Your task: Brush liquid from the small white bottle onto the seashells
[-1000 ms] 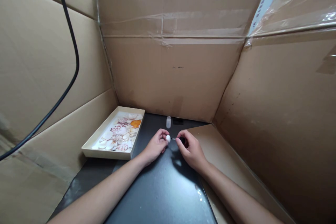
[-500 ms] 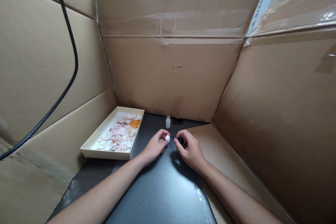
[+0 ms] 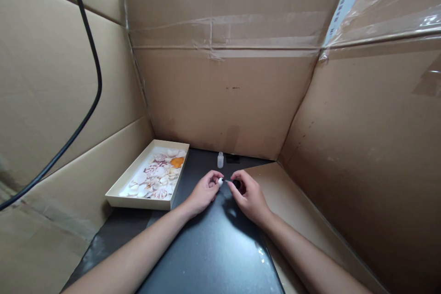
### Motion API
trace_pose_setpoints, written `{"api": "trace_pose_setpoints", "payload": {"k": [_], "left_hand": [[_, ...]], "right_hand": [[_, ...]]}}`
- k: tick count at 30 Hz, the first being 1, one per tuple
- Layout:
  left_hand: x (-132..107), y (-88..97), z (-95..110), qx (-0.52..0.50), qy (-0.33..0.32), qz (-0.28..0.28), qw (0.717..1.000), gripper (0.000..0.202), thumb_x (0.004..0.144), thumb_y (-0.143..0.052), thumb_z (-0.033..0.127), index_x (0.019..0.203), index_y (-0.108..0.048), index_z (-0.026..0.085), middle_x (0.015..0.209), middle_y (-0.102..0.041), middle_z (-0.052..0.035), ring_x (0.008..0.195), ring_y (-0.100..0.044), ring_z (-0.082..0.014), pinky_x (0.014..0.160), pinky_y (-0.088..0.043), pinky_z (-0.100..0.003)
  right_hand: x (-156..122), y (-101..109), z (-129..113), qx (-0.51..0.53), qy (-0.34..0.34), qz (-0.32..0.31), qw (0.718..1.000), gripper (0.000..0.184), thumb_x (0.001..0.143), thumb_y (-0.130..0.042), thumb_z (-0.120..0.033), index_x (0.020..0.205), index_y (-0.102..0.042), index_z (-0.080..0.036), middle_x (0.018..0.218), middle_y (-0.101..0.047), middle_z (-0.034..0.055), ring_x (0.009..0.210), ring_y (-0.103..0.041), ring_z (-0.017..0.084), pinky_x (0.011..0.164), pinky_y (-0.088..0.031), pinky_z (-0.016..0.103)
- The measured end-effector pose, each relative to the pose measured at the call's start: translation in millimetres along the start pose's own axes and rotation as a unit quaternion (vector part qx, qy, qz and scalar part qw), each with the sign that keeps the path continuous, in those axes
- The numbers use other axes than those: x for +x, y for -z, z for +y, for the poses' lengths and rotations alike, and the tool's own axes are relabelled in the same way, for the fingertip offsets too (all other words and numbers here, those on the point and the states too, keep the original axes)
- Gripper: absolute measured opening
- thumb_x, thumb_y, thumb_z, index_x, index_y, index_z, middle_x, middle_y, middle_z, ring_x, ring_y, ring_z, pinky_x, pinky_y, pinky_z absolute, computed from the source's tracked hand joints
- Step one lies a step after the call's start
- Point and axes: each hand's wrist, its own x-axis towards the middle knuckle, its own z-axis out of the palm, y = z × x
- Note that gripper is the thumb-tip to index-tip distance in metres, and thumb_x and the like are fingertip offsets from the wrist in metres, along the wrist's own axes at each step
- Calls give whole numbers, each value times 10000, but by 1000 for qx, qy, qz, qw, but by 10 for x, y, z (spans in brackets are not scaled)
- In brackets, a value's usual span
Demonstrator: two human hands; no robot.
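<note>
Between the fingertips of my left hand is a small, rounded white piece; it is too small to tell if it is a shell or a bead. My right hand pinches a black brush cap, whose thin stem points left. The dark tip of the brush meets the upper right of the white piece, as far as I can tell. Just beyond both hands, a small clear bottle stands upright without a cap, with whitish contents.
A shallow cream box of several shells, one of them orange, lies on the dark table to the left. Cardboard walls enclose the back and sides. A black cable hangs at left. A cardboard sheet lies at right.
The brush tip has moved slightly left, from a small gap beside the white piece to against it. Both hands otherwise hold nearly the same position.
</note>
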Motion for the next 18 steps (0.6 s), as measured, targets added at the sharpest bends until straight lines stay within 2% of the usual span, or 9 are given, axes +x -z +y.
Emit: {"api": "trace_pose_setpoints", "payload": {"k": [5, 12, 18], "left_hand": [[-8, 2, -2, -6, 5, 2, 1000, 250, 803, -589, 341, 957, -486, 173, 736, -426, 60, 488, -360, -31, 437, -287, -168], [-20, -6, 49, 15, 1, -3, 1000, 199, 822, -530, 270, 990, -524, 163, 717, -434, 58, 467, -366, -28, 435, -293, -172], [-11, -9, 19, -19, 6, -5, 1000, 217, 790, -560, 271, 977, -500, 178, 728, -444, 65, 437, -380, -20, 401, -329, -164]], "right_hand": [[4, 3, 0, 6, -5, -5, 1000, 137, 884, -519, -325, 897, -551, -192, 725, -539, -6, 581, -455, 112, 556, -378, 228], [1, 6, -12, 14, -5, -12, 1000, 142, 910, -480, -321, 888, -545, -196, 760, -554, 5, 610, -476, 118, 584, -382, 234], [3, 9, -14, 4, -7, -7, 1000, 134, 889, -512, -321, 880, -553, -195, 761, -560, 0, 598, -474, 114, 576, -379, 230]]}}
